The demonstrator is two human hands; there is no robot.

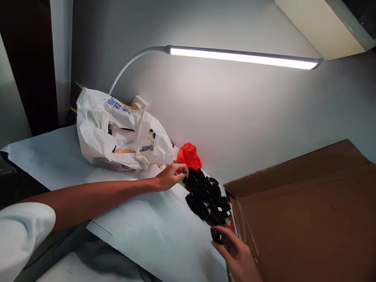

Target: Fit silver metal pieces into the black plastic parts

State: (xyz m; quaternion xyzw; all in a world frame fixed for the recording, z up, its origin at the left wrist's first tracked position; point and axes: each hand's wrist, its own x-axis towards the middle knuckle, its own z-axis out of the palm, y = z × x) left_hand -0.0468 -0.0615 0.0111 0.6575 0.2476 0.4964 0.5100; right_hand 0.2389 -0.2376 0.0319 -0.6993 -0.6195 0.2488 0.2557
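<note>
A pile of small black pieces (202, 196), a few with white patches, lies along the table's far side by the wall; their kind is too unclear to tell. At its left edge is my left hand (172, 177), with fingers curled and pinched at the pile. Whether a piece sits in that pinch is hidden. My right hand (236, 252), lower down and in front of the pile, grips a small black piece (216, 235) between thumb and fingers. Behind the pile, a crumpled red plastic bag (189, 156) touches the wall side.
On the table (158, 231), a large white plastic bag (96, 145) stands open at the back left with packets inside. An open cardboard box (308, 219) fills the right side. A lit lamp (243, 57) on a bent neck hangs above.
</note>
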